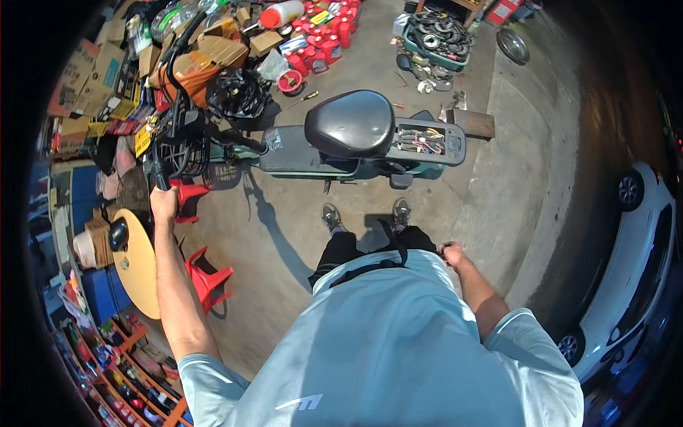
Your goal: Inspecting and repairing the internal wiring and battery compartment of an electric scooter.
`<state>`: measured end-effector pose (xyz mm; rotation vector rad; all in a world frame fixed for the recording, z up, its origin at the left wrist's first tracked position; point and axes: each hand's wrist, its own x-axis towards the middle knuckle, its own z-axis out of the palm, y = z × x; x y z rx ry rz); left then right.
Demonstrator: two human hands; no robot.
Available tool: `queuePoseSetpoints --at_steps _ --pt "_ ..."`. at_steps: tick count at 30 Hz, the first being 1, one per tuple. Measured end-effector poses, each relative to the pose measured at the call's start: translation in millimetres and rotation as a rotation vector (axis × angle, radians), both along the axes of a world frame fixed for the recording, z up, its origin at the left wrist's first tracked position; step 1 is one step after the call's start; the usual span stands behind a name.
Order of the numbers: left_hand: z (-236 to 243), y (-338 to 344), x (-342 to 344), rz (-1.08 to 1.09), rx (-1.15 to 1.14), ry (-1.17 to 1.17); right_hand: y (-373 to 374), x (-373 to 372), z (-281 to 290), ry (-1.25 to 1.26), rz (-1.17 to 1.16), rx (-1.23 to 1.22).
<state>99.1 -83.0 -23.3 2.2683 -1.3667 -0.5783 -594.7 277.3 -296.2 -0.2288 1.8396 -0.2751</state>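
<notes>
An electric scooter (pixel 292 167) stands crosswise in front of me, its handlebar end to the left. My left hand (pixel 164 203) is wrapped round the black handlebar grip (pixel 159 174), arm stretched out. The scooter's black seat (pixel 351 124) sits over the middle. Behind it, an uncovered rear compartment (pixel 421 140) shows a tangle of coloured wires. Beside my right hip, over the dark shorts, my right hand (pixel 452 254) hangs with curled fingers; what they hold, if anything, is too small to make out. A wire basket (pixel 186 158) is at the scooter's front.
Red plastic stools (pixel 208 279) and a round yellow tabletop (pixel 136 263) stand left. Cardboard boxes (pixel 220 51) and red bottles (pixel 324 48) crowd the far left. A bin of metal parts (pixel 437 39), a wooden block (pixel 473 124) and a screwdriver (pixel 309 96) lie beyond the scooter. A white car (pixel 622 267) is parked right.
</notes>
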Motion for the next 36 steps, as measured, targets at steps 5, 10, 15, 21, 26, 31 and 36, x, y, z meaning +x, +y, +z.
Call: queuePoseSetpoints --at_steps 5,10,15,21,26,31,36 --pt "7 -5 -8 -0.036 0.006 -0.023 11 10 -3 -0.037 -0.04 -0.102" --pt "12 -12 -16 -0.062 0.016 0.007 21 20 -7 0.023 -0.159 -0.186" --pt "10 -18 -12 -0.069 -0.01 0.038 36 33 -10 0.104 -0.149 -0.182" --pt "8 -22 -5 -0.081 0.055 0.054 46 46 -13 0.145 -0.253 -0.245" --pt "12 -25 -12 -0.103 -0.001 -0.006 42 51 -11 0.112 -0.283 -0.313" --pt "16 -24 -19 -0.074 0.021 0.028 49 49 -32 0.085 -0.276 -0.296" --pt "16 -24 -21 -0.082 0.022 0.05 54 42 -67 0.107 -0.268 -0.199"
